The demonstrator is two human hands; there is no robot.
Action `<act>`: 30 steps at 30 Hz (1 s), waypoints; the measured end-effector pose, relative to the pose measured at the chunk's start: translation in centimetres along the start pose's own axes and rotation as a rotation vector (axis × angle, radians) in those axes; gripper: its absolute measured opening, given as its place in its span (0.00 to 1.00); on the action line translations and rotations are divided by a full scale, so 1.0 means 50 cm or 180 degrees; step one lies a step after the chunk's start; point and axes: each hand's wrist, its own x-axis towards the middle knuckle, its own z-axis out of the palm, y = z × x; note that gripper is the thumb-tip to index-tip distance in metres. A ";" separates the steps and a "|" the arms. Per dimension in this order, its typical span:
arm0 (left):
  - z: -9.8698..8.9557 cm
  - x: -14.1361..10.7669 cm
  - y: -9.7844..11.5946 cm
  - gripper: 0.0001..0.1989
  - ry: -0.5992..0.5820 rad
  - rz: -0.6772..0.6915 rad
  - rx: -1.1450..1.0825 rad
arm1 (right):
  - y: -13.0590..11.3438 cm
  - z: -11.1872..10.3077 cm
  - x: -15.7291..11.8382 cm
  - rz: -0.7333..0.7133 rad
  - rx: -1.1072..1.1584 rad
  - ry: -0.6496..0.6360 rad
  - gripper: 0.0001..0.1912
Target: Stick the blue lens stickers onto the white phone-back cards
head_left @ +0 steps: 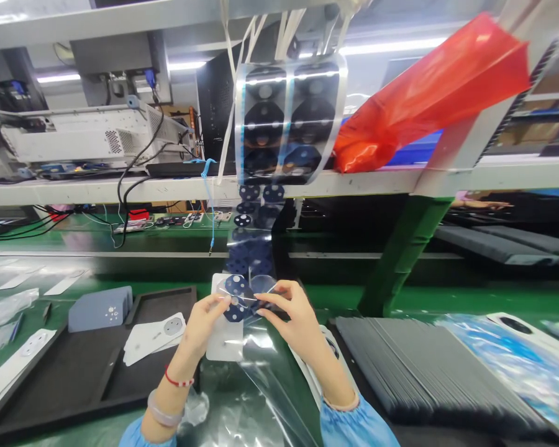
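Note:
My left hand (207, 320) pinches the edge of a dark blue round film sticker with white dots (236, 285). Close by on the right, my right hand (295, 320) has its thumb and forefinger closed on clear, partly dark film beside that sticker. A white phone-sized panel (226, 344) lies upright under the left fingers, its upper part covered by the sticker. Behind the hands hangs a strip of dark dotted round stickers (250, 251), running down from a roll (289, 118). Clear backing film (272, 388) trails below the hands.
On the left is a black tray (51, 379) with white panels (153, 338) and blue-grey panels (97, 309). Many grey panels stand in a row (433, 366) on the right. Overhead are a white shelf beam (177, 191) and a red bag (428, 93); a green post (403, 254) rises right.

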 end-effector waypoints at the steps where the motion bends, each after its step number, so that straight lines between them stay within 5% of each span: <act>1: 0.002 -0.001 -0.001 0.20 0.0085 0.0025 0.0017 | -0.004 0.000 0.000 -0.0178 -0.0297 0.0221 0.09; 5: -0.001 0.010 -0.015 0.19 0.0469 0.0144 0.0256 | -0.045 -0.016 -0.004 -0.0858 -0.1095 0.0662 0.08; 9: -0.018 0.027 -0.027 0.16 0.0789 0.0225 0.0576 | -0.097 -0.049 -0.013 -0.1105 -0.0601 0.0035 0.11; 13: -0.030 0.026 -0.020 0.14 0.0779 0.0291 0.0786 | -0.105 -0.051 -0.017 -0.0616 -0.0003 -0.0353 0.06; 18: -0.026 0.005 -0.004 0.17 0.0564 0.0329 0.0827 | -0.059 -0.004 -0.016 -0.0246 -0.0485 -0.0479 0.28; 23: -0.027 0.010 -0.012 0.17 0.0762 0.0394 0.1116 | -0.080 -0.008 -0.022 -0.0374 -0.0251 -0.0580 0.08; 26: -0.033 0.024 -0.021 0.12 0.0963 0.0394 0.1471 | -0.120 -0.040 -0.024 -0.0298 0.0311 -0.0855 0.08; 30: -0.041 0.025 -0.017 0.11 0.1376 0.0474 0.1979 | -0.145 -0.068 -0.017 0.0451 0.1478 -0.0989 0.06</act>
